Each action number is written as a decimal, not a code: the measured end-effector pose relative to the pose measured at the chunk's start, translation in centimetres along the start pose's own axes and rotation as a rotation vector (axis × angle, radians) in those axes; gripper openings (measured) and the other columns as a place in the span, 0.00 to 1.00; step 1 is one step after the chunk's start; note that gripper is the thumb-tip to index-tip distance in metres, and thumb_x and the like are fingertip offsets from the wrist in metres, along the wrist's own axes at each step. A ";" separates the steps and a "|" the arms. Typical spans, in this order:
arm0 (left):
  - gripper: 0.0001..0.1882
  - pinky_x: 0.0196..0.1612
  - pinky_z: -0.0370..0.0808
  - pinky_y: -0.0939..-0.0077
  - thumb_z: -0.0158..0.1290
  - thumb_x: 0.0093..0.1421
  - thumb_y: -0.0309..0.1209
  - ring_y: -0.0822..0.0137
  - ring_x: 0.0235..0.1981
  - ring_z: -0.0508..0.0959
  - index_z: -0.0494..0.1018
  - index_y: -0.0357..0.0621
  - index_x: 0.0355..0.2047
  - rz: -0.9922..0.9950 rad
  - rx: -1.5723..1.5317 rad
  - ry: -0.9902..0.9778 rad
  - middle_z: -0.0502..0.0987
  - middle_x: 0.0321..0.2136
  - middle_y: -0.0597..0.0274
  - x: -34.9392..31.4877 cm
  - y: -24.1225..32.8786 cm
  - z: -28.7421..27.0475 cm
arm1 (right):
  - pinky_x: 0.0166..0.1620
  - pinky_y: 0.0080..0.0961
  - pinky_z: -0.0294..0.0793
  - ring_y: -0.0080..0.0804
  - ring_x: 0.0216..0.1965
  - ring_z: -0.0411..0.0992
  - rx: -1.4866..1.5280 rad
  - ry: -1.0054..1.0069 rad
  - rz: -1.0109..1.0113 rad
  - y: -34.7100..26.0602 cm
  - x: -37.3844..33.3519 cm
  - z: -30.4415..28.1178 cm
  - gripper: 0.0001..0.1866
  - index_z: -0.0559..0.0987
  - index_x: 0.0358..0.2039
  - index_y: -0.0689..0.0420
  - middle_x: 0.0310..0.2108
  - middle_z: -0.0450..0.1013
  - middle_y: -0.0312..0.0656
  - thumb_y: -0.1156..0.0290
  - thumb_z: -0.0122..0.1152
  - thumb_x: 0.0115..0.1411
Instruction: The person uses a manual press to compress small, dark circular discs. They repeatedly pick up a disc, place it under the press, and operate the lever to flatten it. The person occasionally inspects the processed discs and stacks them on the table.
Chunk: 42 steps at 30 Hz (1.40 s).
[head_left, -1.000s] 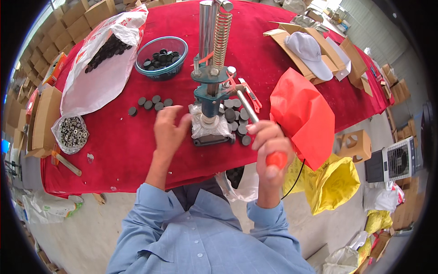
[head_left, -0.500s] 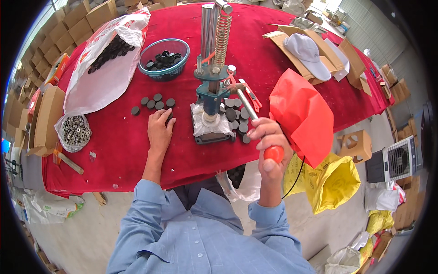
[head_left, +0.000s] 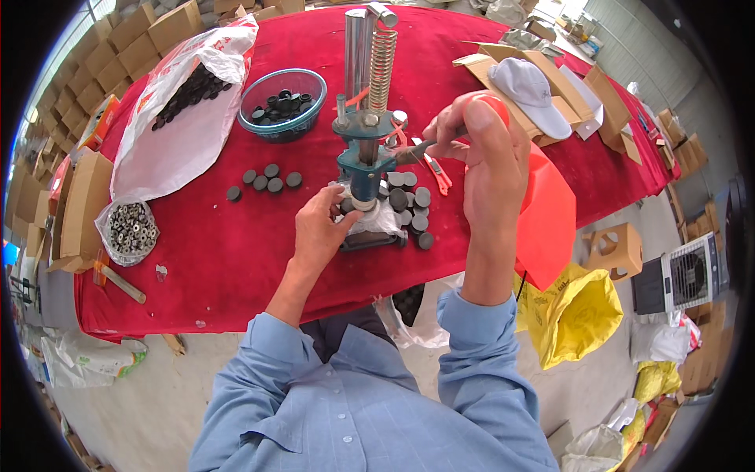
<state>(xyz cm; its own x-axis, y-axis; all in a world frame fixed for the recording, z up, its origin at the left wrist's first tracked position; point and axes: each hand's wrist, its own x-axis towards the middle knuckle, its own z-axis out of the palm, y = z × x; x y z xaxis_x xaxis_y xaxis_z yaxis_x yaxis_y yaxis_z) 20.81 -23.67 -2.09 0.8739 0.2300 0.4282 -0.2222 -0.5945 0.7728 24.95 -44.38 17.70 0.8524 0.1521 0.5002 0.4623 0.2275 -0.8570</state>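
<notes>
teal press (head_left: 366, 169), chrome column (head_left: 356, 55), coil spring (head_left: 382, 71), on red-clothed surface (head_left: 212, 259) | left hand (head_left: 316, 226): fingers pinching black cap (head_left: 346, 206) at press foot | right hand (head_left: 495, 161): fingers round red-knobbed lever (head_left: 420, 149) | room: stacked cartons (head_left: 94, 57)

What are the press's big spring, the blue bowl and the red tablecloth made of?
Spring: probably metal, because its coils look shiny. Bowl: likely plastic, smooth and seemingly a bit see-through. Tablecloth: fabric, maybe velvet, with a soft, dull, wrinkled surface.
</notes>
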 end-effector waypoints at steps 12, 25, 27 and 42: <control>0.29 0.41 0.80 0.64 0.74 0.51 0.31 0.57 0.40 0.81 0.77 0.39 0.52 0.120 0.000 -0.037 0.82 0.42 0.53 0.3 0.7 0.2 | 0.42 0.34 0.75 0.39 0.38 0.73 0.140 -0.030 -0.281 3.5 -5.6 -1.3 0.25 0.77 0.42 0.64 0.32 0.73 0.45 0.50 0.64 0.65; 0.19 0.56 0.75 0.57 0.62 0.59 0.24 0.46 0.51 0.77 0.81 0.39 0.52 0.051 0.490 0.016 0.80 0.48 0.49 4.1 -9.0 -4.0 | 0.47 0.45 0.83 0.53 0.65 0.62 0.302 0.027 -0.275 9.2 -15.8 -1.9 0.23 0.76 0.42 0.57 0.45 0.72 0.51 0.50 0.68 0.63; 0.19 0.54 0.76 0.57 0.62 0.59 0.24 0.48 0.49 0.79 0.82 0.39 0.52 0.073 0.451 0.027 0.81 0.46 0.49 3.7 -9.1 -3.9 | 0.48 0.47 0.82 0.54 0.66 0.61 0.297 0.027 -0.253 9.0 -16.0 -1.9 0.22 0.76 0.41 0.57 0.46 0.72 0.51 0.50 0.68 0.63; 0.35 0.30 0.78 0.77 0.74 0.52 0.26 0.75 0.25 0.78 0.72 0.35 0.59 -0.010 0.035 -0.027 0.84 0.35 0.56 -1.5 -0.8 -1.2 | 0.53 0.44 0.77 0.47 0.54 0.70 0.110 0.031 -0.241 5.0 -11.5 -1.7 0.30 0.75 0.43 0.60 0.41 0.73 0.48 0.41 0.65 0.64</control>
<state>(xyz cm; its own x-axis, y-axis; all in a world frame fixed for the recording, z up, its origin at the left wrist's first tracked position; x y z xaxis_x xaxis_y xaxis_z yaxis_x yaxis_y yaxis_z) 19.17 -22.59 -2.82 0.8872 0.2158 0.4077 -0.1986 -0.6191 0.7598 17.88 -46.60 7.51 0.7287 0.0518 0.6829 0.6252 0.3570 -0.6941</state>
